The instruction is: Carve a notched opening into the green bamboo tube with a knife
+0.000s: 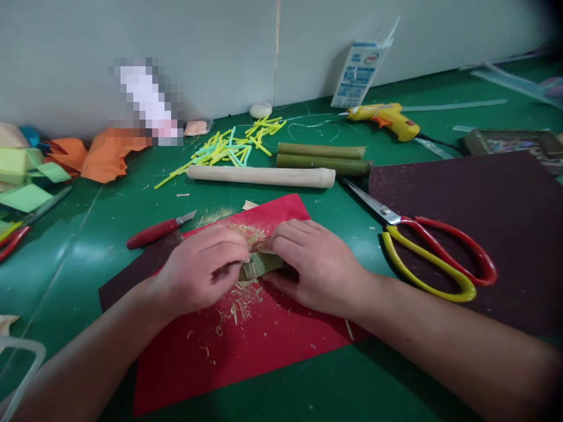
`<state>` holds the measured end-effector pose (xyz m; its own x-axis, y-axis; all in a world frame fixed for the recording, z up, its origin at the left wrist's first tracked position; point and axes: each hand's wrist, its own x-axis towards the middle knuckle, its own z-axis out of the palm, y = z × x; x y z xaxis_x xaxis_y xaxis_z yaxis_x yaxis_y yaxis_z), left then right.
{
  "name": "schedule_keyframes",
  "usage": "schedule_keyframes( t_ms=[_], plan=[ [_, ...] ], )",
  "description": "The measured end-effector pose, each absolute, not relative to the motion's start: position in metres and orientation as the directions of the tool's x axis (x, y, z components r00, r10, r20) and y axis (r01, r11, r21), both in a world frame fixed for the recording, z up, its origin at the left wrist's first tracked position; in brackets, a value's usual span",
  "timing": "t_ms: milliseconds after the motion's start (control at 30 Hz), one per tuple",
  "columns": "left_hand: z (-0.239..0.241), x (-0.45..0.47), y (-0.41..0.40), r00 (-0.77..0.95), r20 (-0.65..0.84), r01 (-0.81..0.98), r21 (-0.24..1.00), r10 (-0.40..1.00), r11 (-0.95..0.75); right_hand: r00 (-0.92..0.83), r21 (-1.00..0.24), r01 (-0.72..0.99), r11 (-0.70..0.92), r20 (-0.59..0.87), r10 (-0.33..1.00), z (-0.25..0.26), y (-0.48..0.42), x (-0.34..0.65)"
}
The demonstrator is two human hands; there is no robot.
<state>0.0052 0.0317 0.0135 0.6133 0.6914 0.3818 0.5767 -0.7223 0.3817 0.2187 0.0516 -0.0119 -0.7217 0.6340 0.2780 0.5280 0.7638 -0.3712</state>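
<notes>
A short piece of green bamboo [267, 264] is held low over a red sheet [264, 351]. My right hand [314, 261] grips its right part, thumb below and fingers on top. At the left end my left hand [204, 264] is closed, its fingertips against the bamboo's edge; whether it also holds some small thing is hidden. Pale shavings [240, 308] lie scattered on the sheet under and beyond the bamboo. Just left of my left hand rests a red-handled knife [153, 232], its blade pointing right.
Beyond the sheet lie a peeled bamboo stick [261, 176], two green bamboo tubes [323, 164] and yellow cut strips [220, 149]. Large scissors [396, 220] rest on a dark board [466, 205] at right. A yellow glue gun [385, 117] lies near the wall, coloured paper [105, 155] at left.
</notes>
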Motion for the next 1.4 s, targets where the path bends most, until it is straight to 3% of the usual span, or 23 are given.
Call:
schedule_keyframes(
  t_ms=[633,1167,1400],
  plan=[
    [0.0135,0.0079,0.0292,0.603,0.390,0.534,0.451,0.696,-0.715,-0.747,-0.373,0.467,0.802,0.319,0.584,-0.0134,0.0534,0.2212],
    [0.0110,0.0052,0.0331,0.644,0.305,0.510,0.512,0.701,-0.691,-0.755,-0.364,0.446,0.818,0.339,0.562,-0.0131,0.0555,0.2224],
    [0.0115,0.0066,0.0341,0.695,0.334,0.487,0.433,0.637,-0.758,-0.767,-0.392,0.425,0.816,0.322,0.554,-0.0137,0.0587,0.2225]
  ],
)
